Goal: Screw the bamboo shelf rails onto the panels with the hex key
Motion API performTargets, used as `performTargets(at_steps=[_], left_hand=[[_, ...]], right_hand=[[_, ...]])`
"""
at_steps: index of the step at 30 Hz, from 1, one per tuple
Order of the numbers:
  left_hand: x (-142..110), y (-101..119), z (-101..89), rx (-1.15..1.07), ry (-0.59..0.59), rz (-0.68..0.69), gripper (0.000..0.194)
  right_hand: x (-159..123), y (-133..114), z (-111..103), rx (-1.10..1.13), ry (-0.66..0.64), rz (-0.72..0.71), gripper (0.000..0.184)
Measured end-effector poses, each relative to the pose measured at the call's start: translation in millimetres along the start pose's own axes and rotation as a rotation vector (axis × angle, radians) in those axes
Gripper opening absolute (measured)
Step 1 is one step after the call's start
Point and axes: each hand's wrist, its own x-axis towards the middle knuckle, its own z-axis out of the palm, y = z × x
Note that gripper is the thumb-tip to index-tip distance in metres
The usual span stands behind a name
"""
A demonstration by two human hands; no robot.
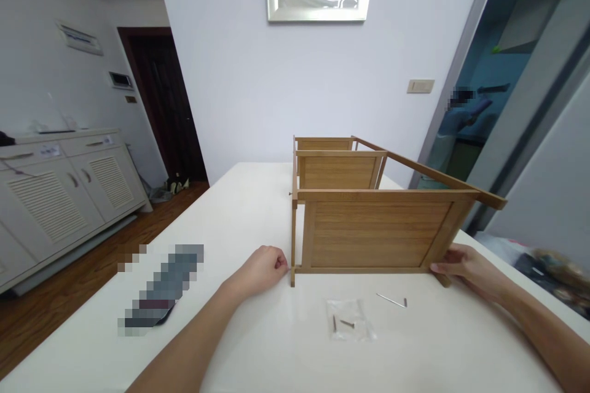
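Observation:
A wooden shelf rack (378,230) lies on its side on the white table, with several slatted boards between its long rails. My left hand (263,269) is closed in a pinch beside the near end of the rack's left rail (293,239); what its fingertips hold, if anything, is too small to name. Around the near board's lower right corner, my right hand (465,267) grips the rack, thumb in front and fingers partly hidden behind. In front of the rack lie a hex key (391,300) and a clear plastic bag (364,325) with screws (348,323).
A blurred-out dark flat object (166,288) lies on the table (239,209) to the left. Behind the table stands a wall with a framed picture (318,15). A white cabinet (69,184) is at far left. Beyond the right doorway is a person (454,123).

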Motion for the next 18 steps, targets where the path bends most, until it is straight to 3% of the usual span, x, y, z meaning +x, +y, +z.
performTargets(at_steps=[12,18], left_hand=[[-2.8,3.1,-4.1,-0.023,-0.018,0.064,0.022],[-3.4,3.4,-0.2,-0.018,-0.012,0.033,0.021]], right_hand=[[3.6,2.7,-3.0,0.096,-0.034,0.047,0.034],[2.2,2.0,-3.5,0.080,-0.045,0.041,0.033]])
